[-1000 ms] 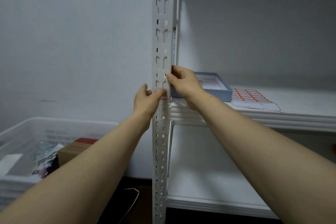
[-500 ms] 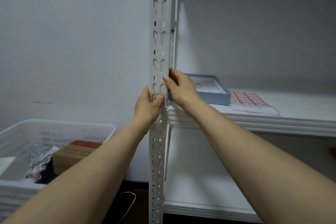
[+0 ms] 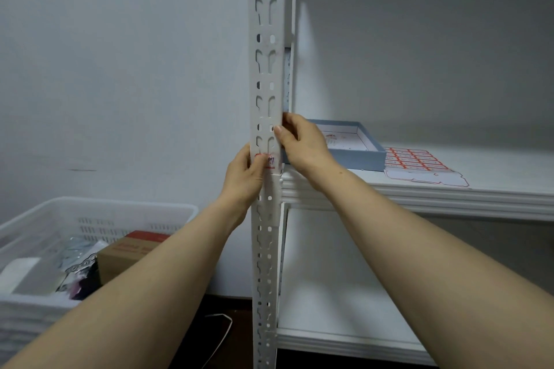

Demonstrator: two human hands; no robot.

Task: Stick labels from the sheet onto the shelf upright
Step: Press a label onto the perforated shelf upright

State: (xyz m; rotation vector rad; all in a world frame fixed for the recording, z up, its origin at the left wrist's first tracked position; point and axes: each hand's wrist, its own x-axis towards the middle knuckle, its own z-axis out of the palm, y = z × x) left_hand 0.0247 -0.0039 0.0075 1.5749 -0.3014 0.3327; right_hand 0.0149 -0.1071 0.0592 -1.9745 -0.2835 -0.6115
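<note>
I've got the white shelf unit filling the view, and its slotted upright runs top to bottom right through the middle. To its right the middle shelf stretches off to the edge of the picture, with a lower shelf beneath it.

Down on the left sits a white slotted basket, well apart from the upright. It holds a brown cardboard box with a red top, and some packets I can't make out.

On the middle shelf an open blue box lies just behind the right hand. The label sheet lies flat just beside that box, on its right, with rows of red-edged labels facing up.

Now the hands, both up at the upright, level with the middle shelf. The right hand comes in from the right. Its grip is clamped on the upright's right edge, thumb on the front face and fingers curled round behind. The left hand comes in from the left, slightly lower. Its grip is closed on the upright too, fingers wrapping the left edge and thumb laid across the front.

And the smallest thing: a red-printed label on the front face of the upright, just above a joint in the metal. The left thumb is pressing down on its left part. The print is too small for me to read.
</note>
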